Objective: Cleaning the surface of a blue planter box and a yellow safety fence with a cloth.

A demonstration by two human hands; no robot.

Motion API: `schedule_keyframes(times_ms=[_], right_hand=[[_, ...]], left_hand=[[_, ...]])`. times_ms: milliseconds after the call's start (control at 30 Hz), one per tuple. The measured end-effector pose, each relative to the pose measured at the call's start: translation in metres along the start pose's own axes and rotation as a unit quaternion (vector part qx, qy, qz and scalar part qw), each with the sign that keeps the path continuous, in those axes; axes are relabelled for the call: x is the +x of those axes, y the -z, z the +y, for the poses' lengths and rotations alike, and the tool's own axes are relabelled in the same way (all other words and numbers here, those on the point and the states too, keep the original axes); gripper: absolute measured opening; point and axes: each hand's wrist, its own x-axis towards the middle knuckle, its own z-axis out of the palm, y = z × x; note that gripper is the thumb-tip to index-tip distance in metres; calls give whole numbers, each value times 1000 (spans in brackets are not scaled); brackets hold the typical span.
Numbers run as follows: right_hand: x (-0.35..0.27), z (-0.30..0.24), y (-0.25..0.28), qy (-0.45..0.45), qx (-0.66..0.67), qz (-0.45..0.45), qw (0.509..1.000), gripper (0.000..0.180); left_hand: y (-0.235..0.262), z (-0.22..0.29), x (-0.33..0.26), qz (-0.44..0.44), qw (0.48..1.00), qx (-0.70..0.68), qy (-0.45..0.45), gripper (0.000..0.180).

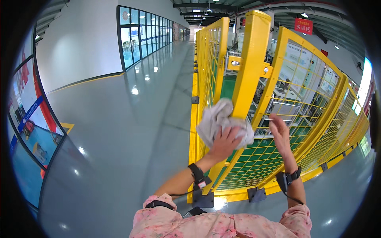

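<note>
While the left hand (226, 142) clasps a bunched cloth (214, 122) against the yellow post (250, 63), its fingers bent over the folds, the right hand (280, 135) hovers before the mesh (307, 115), fingers slack and slightly parted; black bands (197, 175) circle both wrists.

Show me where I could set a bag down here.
The grey floor left of the yellow fence, out to the glass panels, has bare room; so does the lower right, outside the fence's base. It's crowded at the corner post: the left hand is on a grey cloth there, with the right hand close by.
</note>
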Motion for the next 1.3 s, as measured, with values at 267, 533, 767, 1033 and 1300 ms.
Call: schedule_keyframes(times_ms=[267,533,767,1033,1300], right_hand=[[32,-5,-49,128,-91,170,973,54],[33,16,-33,211,-455,174,847,62],[44,23,-60,275,-406,243,837,60],[38,15,-63,274,-412,244,834,61],[36,24,-58,252,-423,256,832,60]], left_hand=[[53,-26,117,166,978,-123,19,46],[-7,10,28,82,940,-245,223,80],[-2,1,-96,-117,900,-337,250,71],[21,-119,122,263,871,-347,226,50],[-24,-70,24,143,909,-264,288,73]])
